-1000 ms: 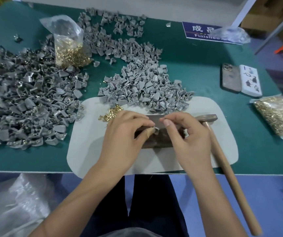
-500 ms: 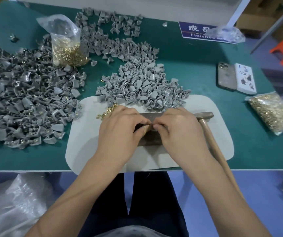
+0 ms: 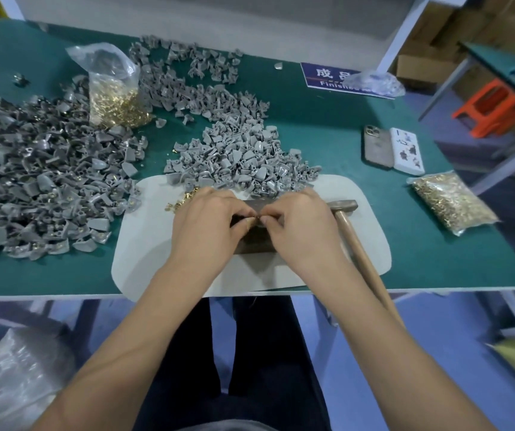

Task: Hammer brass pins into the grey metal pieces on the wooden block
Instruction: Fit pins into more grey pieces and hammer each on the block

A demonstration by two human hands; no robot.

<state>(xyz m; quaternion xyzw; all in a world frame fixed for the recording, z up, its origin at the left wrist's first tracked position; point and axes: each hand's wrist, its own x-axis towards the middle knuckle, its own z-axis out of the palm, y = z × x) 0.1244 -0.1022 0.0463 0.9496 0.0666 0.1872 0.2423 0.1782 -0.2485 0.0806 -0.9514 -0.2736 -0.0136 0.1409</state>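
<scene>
Both hands have closed in since a second ago: the right hand now meets the left hand over the wooden block; fingertips of both curl together, pinching something small on the block's top, too hidden to name; loose brass pins lie just left of the block; the hammer rests just right of it, untouched.

Both hands meet over the dark wooden block on the pale oval mat — left hand and right hand fingertips pinching together at something small. The wooden-handled hammer lies just beside the right wrist.
</scene>
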